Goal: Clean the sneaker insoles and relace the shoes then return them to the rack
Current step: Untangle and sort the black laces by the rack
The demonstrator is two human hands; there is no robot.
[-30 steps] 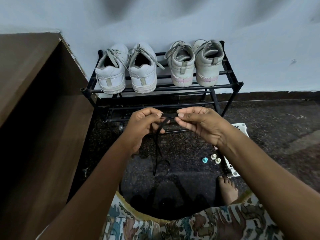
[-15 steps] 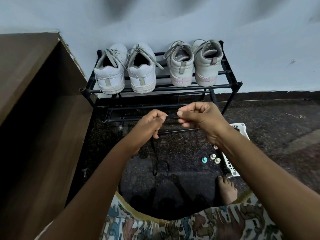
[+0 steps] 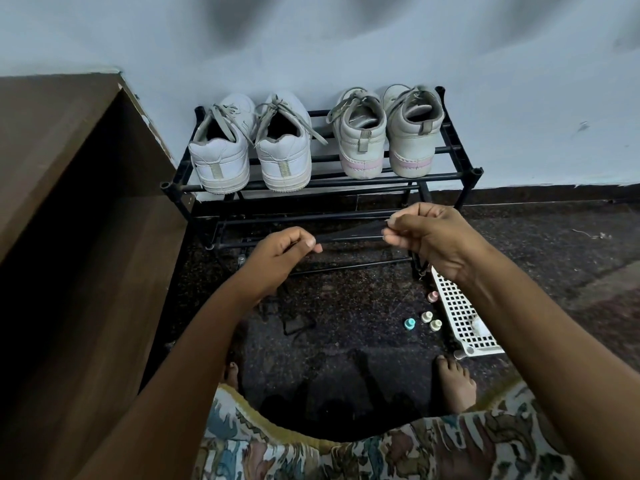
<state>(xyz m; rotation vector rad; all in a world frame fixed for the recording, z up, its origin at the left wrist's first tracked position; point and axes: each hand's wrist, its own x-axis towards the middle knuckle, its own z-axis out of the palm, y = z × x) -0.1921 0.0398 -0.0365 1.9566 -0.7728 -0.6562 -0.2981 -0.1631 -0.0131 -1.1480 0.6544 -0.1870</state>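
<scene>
Black flat shoelace (image 3: pixel 349 235) pinched taut between my left hand (image 3: pixel 277 258) and right hand (image 3: pixel 429 241), near the front edge of the black metal rack (image 3: pixel 446 175); I'd next find its tip for relacing.

Seen from the person, a shoe rack (image 3: pixel 450 174) is set at twelve o'clock, backed against the wall (image 3: pixel 346 46). On its top shelf the left pair of sneakers (image 3: pixel 284 157) is placed at eleven o'clock and the right pair of sneakers (image 3: pixel 360 147) at one o'clock, heels toward the person. A cabinet (image 3: pixel 86 237) is stood at nine o'clock, just beside the rack's left end. In front of the rack a lace (image 3: pixel 349 233) is stretched between the left hand (image 3: pixel 280 258) and the right hand (image 3: pixel 433 240), pinched by each. Its slack is dropped to the floor (image 3: pixel 346 358) below the left hand. A tray (image 3: pixel 460 317) is laid at two o'clock, ahead of the right foot (image 3: pixel 453 386). Four small caps (image 3: pixel 426 317) are scattered just beside the tray's nine o'clock edge.
</scene>
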